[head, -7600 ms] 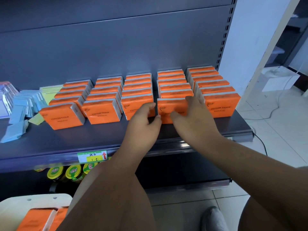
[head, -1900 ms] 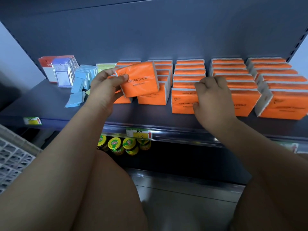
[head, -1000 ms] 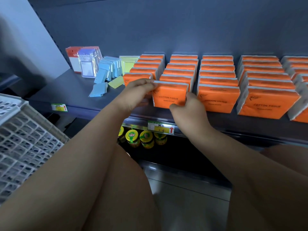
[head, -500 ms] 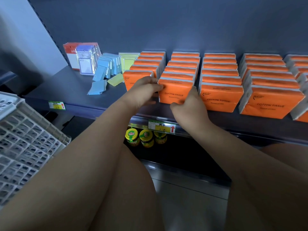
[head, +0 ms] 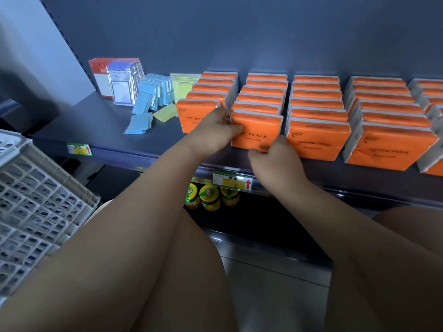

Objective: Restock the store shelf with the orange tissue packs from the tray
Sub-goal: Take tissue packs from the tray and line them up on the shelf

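Several rows of orange tissue packs (head: 316, 109) stand upright on the dark shelf (head: 96, 125). The front orange tissue pack (head: 260, 130) of the second row from the left stands at the shelf's front, between both my hands. My left hand (head: 213, 131) grips its upper left edge, fingers curled over the top corner and thumb on the printed face. My right hand (head: 275, 161) holds its lower right corner with curled fingers. The leftmost row's front pack (head: 191, 116) is partly hidden behind my left hand.
Blue sachets (head: 153, 97), yellow ones (head: 184, 85) and card sleeves (head: 119, 82) fill the shelf's left end. A white lattice crate (head: 36, 200) stands at the lower left. Jars (head: 209, 197) sit on the shelf below, under a price label (head: 232, 182).
The pack held between my hands has settled upright against the front of the second row. Both hands stay on it, and the view has shifted slightly.
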The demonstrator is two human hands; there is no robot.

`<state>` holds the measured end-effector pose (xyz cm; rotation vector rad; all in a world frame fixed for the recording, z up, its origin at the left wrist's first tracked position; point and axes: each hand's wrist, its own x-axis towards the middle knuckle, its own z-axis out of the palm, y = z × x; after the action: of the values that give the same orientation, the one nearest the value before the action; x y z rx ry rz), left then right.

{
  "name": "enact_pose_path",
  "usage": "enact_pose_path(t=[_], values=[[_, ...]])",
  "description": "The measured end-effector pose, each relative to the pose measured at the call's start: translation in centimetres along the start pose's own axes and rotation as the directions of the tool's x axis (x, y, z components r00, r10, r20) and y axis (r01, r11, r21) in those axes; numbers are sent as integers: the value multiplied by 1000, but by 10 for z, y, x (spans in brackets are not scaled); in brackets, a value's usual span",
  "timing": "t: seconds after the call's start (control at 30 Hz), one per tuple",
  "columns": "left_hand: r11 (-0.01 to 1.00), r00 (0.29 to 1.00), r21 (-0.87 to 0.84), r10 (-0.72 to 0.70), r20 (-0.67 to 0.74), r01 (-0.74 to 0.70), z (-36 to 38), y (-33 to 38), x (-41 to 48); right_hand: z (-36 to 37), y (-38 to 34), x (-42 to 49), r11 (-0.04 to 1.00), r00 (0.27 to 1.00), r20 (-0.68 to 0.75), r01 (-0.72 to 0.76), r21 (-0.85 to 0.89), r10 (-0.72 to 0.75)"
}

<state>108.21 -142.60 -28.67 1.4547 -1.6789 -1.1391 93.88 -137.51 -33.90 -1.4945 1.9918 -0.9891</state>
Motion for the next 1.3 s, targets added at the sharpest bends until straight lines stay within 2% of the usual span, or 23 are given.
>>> enact_pose_path(t=[0.3,0.5,0.67,0.8,0.97,1.07,1.2,1.3], values=[[993,999,114,36,-37,-31,2,-3,5,-11,-8,-9,999,993,120,27,-19,-24],[979,998,205,32,-45,-22,1,-5,4,-17,-10,-13,992,998,44,57,-114,-52],[949,992,313,-4,-124,43,2,-2,-5,-26,-19,-20,996,996,81,46,-79,-39],[901,978,415,-46,-203,129,1,0,-21,-32,-27,-29,988,984,96,150,-25,-147],[844,958,515,2,-288,153,-5,5,-52,-35,-38,-39,958,948,143,286,8,-284],[777,923,604,80,-375,178,-18,3,-83,-35,-48,-48,914,899,169,405,26,-404],[690,839,675,182,-512,261,-38,-3,-141,-26,-75,-73,800,775,209,594,82,-596],[687,799,655,181,-574,315,-53,-14,-186,-7,-99,-98,714,669,272,691,115,-691]])
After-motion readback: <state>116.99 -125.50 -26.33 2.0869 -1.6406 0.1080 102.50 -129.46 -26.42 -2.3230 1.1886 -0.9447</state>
